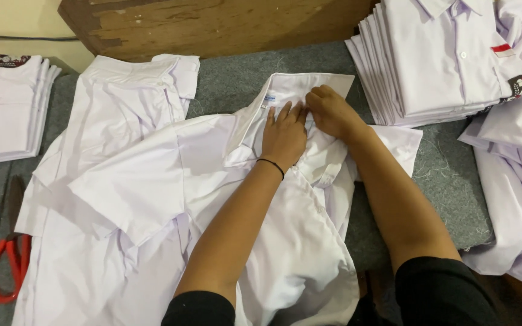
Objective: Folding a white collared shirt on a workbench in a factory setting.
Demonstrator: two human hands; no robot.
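**Two hands at one collar**

Two bare hands meet at the neck of a white shirt [297, 241] that lies spread, front up, on the grey felt-covered table [237, 75]. The left hand [284, 137], a thin black band at its wrist, lies flat with fingers stretched, pressing the cloth just below the collar [309, 86]. The right hand [332, 111] touches it from the right, its fingers curled down onto the collar's edge; it seems to pinch the fabric, though the fingertips are hidden, so I cannot tell how firm the hold is.

The shirt looks light, thin and limp: it creases readily and would slide under a loose touch. The collar, being doubled and stiffer, judging by its crisp edge, is the likeliest place to take hold, as are the shoulder seams beside it.

Left of the collar, another white shirt [122, 115] lies open and partly under the first. Further left sits a small folded stack [7, 108]; below it, red-handled scissors [4, 265]. Right of the collar rises a tall pile of folded shirts [430, 60], with loose shirts [515, 181] draped beneath it. Beyond the collar stands a worn wooden board [212, 24].
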